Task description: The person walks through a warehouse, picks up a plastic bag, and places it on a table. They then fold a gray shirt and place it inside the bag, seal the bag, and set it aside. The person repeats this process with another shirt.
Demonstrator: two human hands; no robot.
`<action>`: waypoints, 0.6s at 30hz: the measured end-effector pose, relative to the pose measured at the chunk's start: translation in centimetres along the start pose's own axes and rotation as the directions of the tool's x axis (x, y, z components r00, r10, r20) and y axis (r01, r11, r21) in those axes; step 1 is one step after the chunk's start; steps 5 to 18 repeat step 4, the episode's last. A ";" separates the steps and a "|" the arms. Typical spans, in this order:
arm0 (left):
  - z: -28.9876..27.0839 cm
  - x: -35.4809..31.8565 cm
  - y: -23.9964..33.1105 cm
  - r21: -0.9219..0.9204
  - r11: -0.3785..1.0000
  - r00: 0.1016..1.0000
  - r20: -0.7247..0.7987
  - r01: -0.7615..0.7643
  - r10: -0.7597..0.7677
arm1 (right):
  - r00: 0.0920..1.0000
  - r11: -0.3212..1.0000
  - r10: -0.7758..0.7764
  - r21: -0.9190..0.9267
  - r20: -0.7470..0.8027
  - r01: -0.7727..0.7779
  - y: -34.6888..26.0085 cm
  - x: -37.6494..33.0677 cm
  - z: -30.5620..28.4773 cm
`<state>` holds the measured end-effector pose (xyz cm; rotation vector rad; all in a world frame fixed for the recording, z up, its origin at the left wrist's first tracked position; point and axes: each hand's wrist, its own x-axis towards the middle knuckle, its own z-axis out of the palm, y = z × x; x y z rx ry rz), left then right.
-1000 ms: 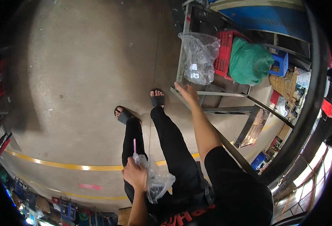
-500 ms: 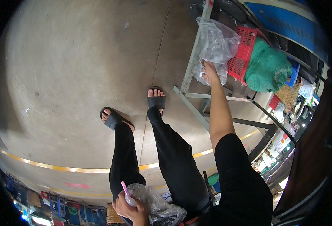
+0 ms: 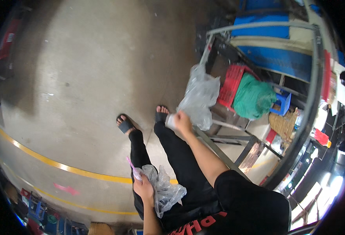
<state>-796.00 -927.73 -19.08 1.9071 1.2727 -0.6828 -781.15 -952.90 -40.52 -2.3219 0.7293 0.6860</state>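
My left hand (image 3: 144,189), low in the view, is closed around a crumpled clear plastic bag (image 3: 162,186). From the top of that fist sticks a pink-and-white straw (image 3: 131,164). My right hand (image 3: 183,122) is closed on a small whitish, see-through piece (image 3: 171,121), blurred so that its kind is unclear. Just beyond my right hand, a large clear plastic bag (image 3: 200,92) hangs on the metal frame (image 3: 209,53). From this view I cannot tell what is inside the hanging bag.
Right of the hanging bag are a red plastic crate (image 3: 231,84), a green mesh sack (image 3: 254,98) and a blue plastic stool (image 3: 283,102). The frame's lower bars run close beside my right forearm. Yellow lines (image 3: 66,167) cross the concrete floor (image 3: 86,90).
My right hand has drawn back from the hanging bag toward my body, with the whitish piece in it. The left hand, still gripping its bag and straw, shows higher. The view has shifted.
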 end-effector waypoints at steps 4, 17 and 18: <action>-2.9 1.2 -7.0 -0.710 0.692 0.992 0.090 0.130 -0.093 | 0.827 0.927 -0.341 0.018 0.447 0.374 -10.6 -7.7 -3.3; -2.9 1.2 -7.0 -0.710 0.692 0.992 0.090 0.130 -0.093 | 0.827 0.927 -0.341 0.018 0.447 0.374 -10.6 -7.7 -3.3; -2.9 1.2 -7.0 -0.710 0.692 0.992 0.090 0.130 -0.093 | 0.827 0.927 -0.341 0.018 0.447 0.374 -10.6 -7.7 -3.3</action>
